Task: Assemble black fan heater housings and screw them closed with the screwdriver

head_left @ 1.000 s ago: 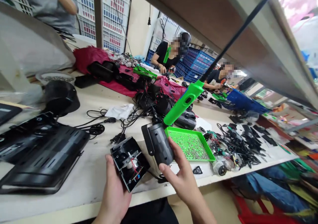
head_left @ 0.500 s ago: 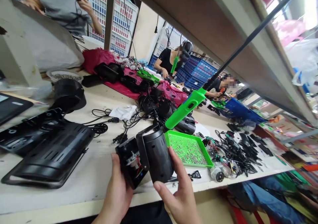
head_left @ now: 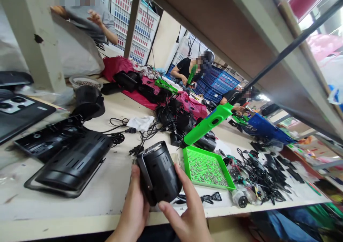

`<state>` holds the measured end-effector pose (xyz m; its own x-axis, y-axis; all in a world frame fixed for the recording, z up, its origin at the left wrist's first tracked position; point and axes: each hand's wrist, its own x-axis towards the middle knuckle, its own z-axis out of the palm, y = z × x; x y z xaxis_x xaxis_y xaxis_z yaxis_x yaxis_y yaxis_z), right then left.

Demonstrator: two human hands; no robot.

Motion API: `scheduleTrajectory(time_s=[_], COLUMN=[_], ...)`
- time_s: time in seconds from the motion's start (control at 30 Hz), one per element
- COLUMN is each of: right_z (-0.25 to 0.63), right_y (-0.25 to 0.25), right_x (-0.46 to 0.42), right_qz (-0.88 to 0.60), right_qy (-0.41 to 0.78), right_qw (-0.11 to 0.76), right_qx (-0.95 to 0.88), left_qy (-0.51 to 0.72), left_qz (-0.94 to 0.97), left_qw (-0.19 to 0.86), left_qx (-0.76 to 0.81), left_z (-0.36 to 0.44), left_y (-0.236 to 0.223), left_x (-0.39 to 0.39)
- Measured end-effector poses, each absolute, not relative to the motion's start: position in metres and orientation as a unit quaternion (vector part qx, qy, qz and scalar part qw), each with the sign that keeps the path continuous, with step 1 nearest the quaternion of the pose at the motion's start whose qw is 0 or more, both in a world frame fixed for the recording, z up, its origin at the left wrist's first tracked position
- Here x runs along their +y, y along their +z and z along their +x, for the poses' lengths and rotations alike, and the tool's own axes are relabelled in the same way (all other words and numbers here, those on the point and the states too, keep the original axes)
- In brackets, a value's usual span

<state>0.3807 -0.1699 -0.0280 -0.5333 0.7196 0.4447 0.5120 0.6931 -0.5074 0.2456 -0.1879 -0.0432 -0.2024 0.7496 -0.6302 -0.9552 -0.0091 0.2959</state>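
Note:
A black cylindrical plastic housing point(head_left: 160, 172) is gripped between both my hands just above the bench's near edge. My left hand point(head_left: 135, 208) clasps its left side, where a flat black end plate sits against the cylinder. My right hand point(head_left: 187, 210) wraps the right side, fingers curled round the body. The motor and red wires of the inner part are hidden behind the cylinder. Right beside my right hand lies a green tray point(head_left: 207, 168) full of small screws.
A green electric screwdriver point(head_left: 207, 124) hangs on a black rod over the tray. Black casing shells point(head_left: 71, 161) lie at left, tangled cables and small parts point(head_left: 261, 177) at right. Other people work across and along the bench. A shelf overhangs above.
The two separate parts, open motor base in my left hand and cylinder in my right, have come together into one unit. The view has shifted down and left.

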Motion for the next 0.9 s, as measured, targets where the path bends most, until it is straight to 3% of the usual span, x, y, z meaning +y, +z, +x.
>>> scheduleTrajectory(time_s=[0.47,0.9], right_z=[0.3832,0.3782], right_y=[-0.0347,-0.037], right_x=[-0.1661,-0.1664], right_qz=[-0.386,-0.407], right_qy=[0.261,0.252], right_qw=[0.305,0.285], right_qx=[-0.831,-0.83], left_qy=[0.691,0.706], left_qz=[-0.151,-0.154], left_qw=[0.619,0.593], left_qx=[0.343,0.354], left_z=[0.2436,0.246], left_y=[-0.0432,-0.0395], left_x=[-0.1871,-0.1843])
